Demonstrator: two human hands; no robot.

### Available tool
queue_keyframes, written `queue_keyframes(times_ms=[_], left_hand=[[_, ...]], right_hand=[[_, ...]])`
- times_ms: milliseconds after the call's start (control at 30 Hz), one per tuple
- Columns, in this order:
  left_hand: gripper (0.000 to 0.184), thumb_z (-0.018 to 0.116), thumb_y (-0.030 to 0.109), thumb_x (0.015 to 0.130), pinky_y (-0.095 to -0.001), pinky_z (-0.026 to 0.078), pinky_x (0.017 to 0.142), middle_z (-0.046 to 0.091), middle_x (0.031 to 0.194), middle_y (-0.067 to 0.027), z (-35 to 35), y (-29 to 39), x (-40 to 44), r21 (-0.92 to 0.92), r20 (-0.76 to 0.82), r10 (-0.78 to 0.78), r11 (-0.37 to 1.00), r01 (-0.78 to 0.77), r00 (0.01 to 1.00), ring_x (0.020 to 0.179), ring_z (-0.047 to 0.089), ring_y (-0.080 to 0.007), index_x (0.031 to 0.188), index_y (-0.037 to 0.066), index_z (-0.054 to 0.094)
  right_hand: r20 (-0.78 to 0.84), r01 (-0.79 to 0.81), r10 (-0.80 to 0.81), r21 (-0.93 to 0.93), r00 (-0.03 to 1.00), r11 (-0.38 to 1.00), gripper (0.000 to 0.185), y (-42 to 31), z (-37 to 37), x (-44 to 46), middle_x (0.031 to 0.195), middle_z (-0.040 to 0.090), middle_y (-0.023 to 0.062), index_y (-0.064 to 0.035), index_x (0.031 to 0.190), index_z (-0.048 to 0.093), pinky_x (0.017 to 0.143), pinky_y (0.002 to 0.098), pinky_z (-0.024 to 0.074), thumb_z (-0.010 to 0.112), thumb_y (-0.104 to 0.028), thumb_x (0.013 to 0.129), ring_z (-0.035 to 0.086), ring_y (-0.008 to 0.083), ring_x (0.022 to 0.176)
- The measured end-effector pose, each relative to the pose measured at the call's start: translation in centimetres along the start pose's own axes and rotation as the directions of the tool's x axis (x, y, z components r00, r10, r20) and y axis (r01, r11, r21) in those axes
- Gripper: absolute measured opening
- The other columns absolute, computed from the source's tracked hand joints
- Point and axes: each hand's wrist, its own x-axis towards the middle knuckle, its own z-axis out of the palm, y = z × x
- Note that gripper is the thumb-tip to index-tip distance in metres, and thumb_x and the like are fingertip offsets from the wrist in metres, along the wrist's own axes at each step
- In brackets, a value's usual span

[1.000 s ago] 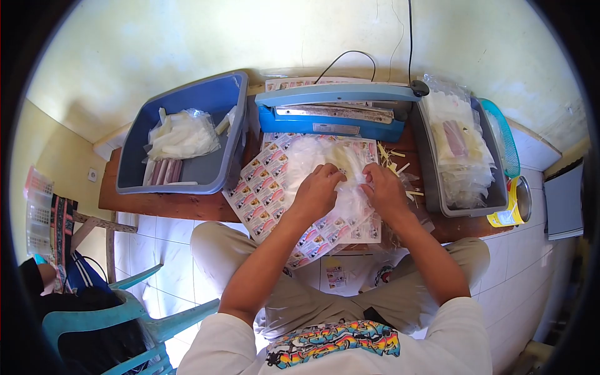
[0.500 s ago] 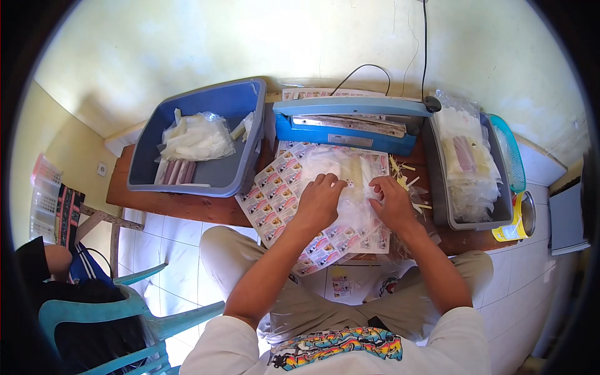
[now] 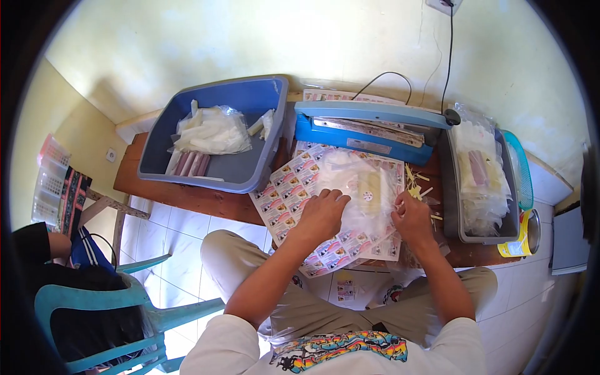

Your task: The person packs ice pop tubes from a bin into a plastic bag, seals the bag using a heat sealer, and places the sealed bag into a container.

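Note:
On printed sheets of labels point(image 3: 281, 200) lies a stack of clear plastic bags point(image 3: 340, 167). A pale yellow flat piece point(image 3: 370, 182) shows in the bag on top, with a small round spotted sticker point(image 3: 367, 196) near its lower end. My left hand point(image 3: 324, 215) rests on the left side of the bags, fingers lying forward and slightly bent. At the bags' right edge my right hand point(image 3: 412, 217) has its fingers drawn together by the yellow strips point(image 3: 414, 189). Whatever those fingers may hold is hidden.
Behind the sheets stands a blue impulse sealer point(image 3: 369, 134). A blue-grey tub point(image 3: 275, 156) with bags and purple pieces is left; a grey tub point(image 3: 447, 206) of filled bags is right. Beyond are a teal basket point(image 3: 526, 181), yellow can point(image 3: 515, 247) and teal chair point(image 3: 94, 300) with a person.
My right hand has moved away from the yellow piece to the bags' right edge, its fingers closing. My left hand has drawn slightly back, leaving the round sticker uncovered. The view has shifted.

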Motion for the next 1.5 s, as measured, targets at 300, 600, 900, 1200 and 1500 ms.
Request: queue_keyframes(times_ms=[300,600,900,1200,1500], left_hand=[[0.052,0.082,0.029,0.094,-0.0479,0.052,0.109,0.067,0.139,-0.0171,-4.8,-1.0,-1.5,-0.259,-0.165,0.009,0.964,-0.052,0.986,0.130,0.062,-0.0368,0.137,0.007,0.066],[0.024,0.074,0.010,0.099,-0.0395,0.058,0.090,0.080,0.109,-0.0187,-13.1,-7.5,-3.6,-0.343,-0.724,-0.241,0.939,-0.034,0.646,0.100,0.078,-0.0330,0.121,0.000,0.076],[0.027,0.060,0.002,0.102,-0.0405,0.059,0.095,0.081,0.113,-0.0174,-16.5,-22.0,-3.7,-0.436,-0.648,-0.594,0.802,0.408,0.476,0.108,0.078,-0.0317,0.123,0.004,0.077],[0.045,0.059,-0.006,0.087,-0.0480,0.054,0.105,0.076,0.126,-0.0237,-15.5,-28.7,-3.9,-0.445,-0.554,-0.709,0.695,0.564,0.436,0.120,0.071,-0.0407,0.129,0.003,0.074],[0.047,0.063,-0.002,0.086,-0.0487,0.053,0.108,0.073,0.129,-0.0283,-15.0,-29.5,-3.9,-0.511,-0.453,-0.803,0.590,0.625,0.387,0.125,0.068,-0.0423,0.132,-0.002,0.072]], right_hand=[[0.032,0.022,-0.024,0.072,0.999,0.997,0.036,-5.5,-5.2,1.2,0.115,0.069,0.0140,-0.0072,0.115,0.063,0.077,0.0423,0.0548,0.077,-0.003,0.082,0.072,0.0280,0.089],[0.025,0.349,-0.408,0.472,0.913,0.810,0.037,-14.7,-1.9,5.9,0.117,0.071,0.0153,-0.0036,0.125,0.065,0.078,0.0353,0.0555,0.075,0.000,0.089,0.075,0.0227,0.088],[-0.005,0.397,-0.510,0.634,0.860,0.663,0.034,-28.1,10.3,19.2,0.113,0.075,0.0174,-0.0003,0.124,0.066,0.086,0.0373,0.0621,0.079,-0.011,0.094,0.078,0.0265,0.097],[0.284,0.378,-0.495,0.379,0.821,0.845,0.043,-34.2,24.4,30.1,0.113,0.079,0.0206,-0.0009,0.125,0.071,0.092,0.0430,0.0609,0.084,-0.022,0.090,0.077,0.0344,0.103],[0.445,0.480,-0.516,0.200,0.732,0.854,0.051,-35.2,30.9,31.6,0.114,0.079,0.0191,-0.0022,0.128,0.073,0.098,0.0442,0.0591,0.086,-0.031,0.089,0.075,0.0370,0.108]])
